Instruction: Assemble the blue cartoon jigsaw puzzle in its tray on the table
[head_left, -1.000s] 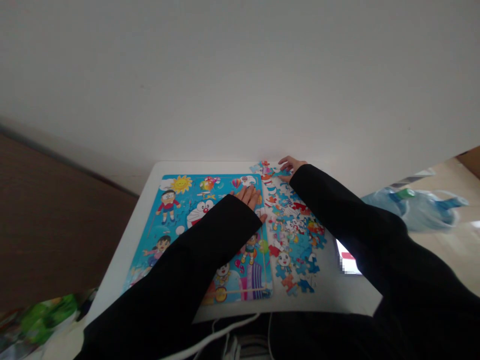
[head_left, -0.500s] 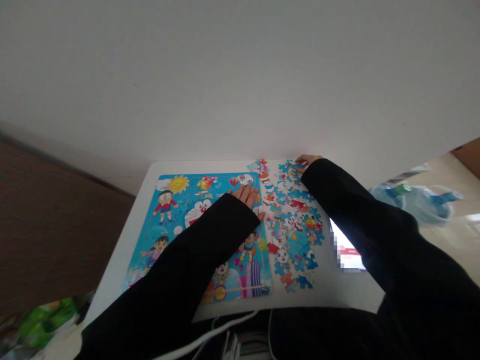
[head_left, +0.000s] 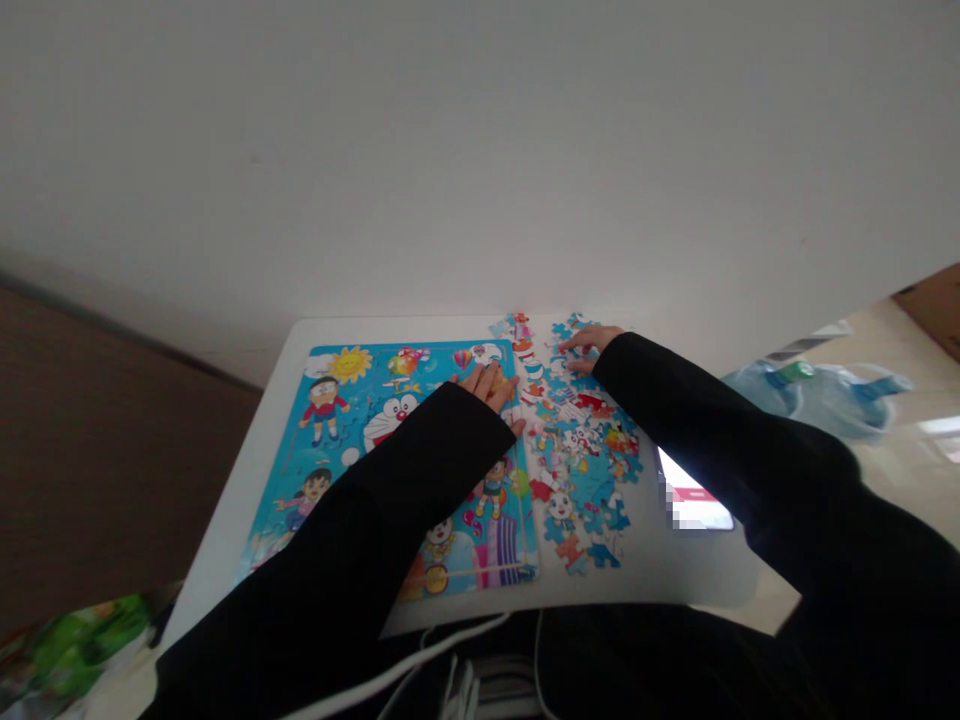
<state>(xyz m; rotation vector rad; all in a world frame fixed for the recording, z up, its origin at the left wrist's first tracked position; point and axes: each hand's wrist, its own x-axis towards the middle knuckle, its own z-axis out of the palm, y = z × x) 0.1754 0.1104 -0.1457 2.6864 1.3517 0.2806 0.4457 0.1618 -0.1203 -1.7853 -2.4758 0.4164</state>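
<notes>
Head view: your left hand (head_left: 487,388) lies open and flat, fingers on the right edge of the cartoon jigsaw puzzle (head_left: 390,420), centre frame. Right hand (head_left: 589,350) open, fingertips on the loose puzzle pieces (head_left: 581,470) just right of it, no piece visibly held. Press lightly: that pile sits unsecured on the white bench (head_left: 277,450).

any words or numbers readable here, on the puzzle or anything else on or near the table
No text can be read: the Doraemon jigsaw puzzle and its loose pieces show no legible print, the lit device screen is pixelated, and the green packet at lower left is too blurred to read.
</notes>
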